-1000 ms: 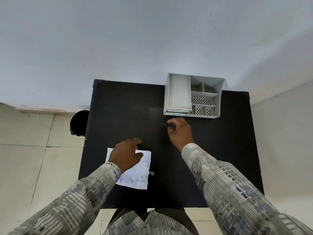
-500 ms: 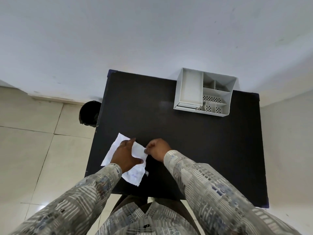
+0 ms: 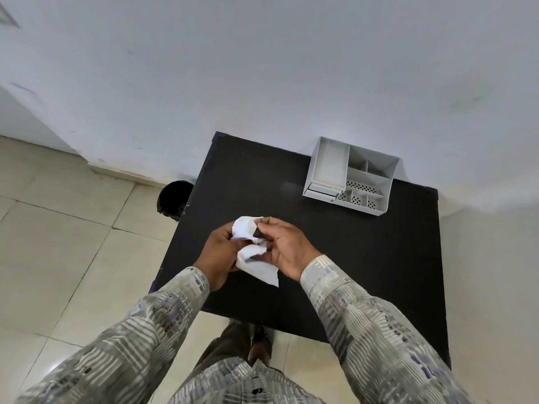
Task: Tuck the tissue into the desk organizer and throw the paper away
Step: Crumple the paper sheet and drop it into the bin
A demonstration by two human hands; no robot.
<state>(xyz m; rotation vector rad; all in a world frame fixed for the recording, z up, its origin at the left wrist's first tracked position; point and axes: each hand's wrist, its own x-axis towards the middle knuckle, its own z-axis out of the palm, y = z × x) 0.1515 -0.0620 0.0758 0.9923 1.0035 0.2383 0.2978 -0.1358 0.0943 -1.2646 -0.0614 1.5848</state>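
A white sheet of paper (image 3: 253,258) is crumpled between both hands, lifted just above the black table (image 3: 335,252). My left hand (image 3: 218,258) grips its left side and my right hand (image 3: 284,247) pinches its right side; a flat corner hangs down toward me. The white desk organizer (image 3: 351,176) stands at the table's far right corner, with a long tray on its left and several small compartments. I cannot make out a tissue in it.
A round black bin (image 3: 173,199) stands on the tiled floor just off the table's left edge, against the white wall. My patterned sleeves fill the lower part of the view, with my feet below the table's near edge.
The paper lay flat on the table under my left hand; my right hand came across from near the organizer, and both hands have lifted and crumpled the sheet.
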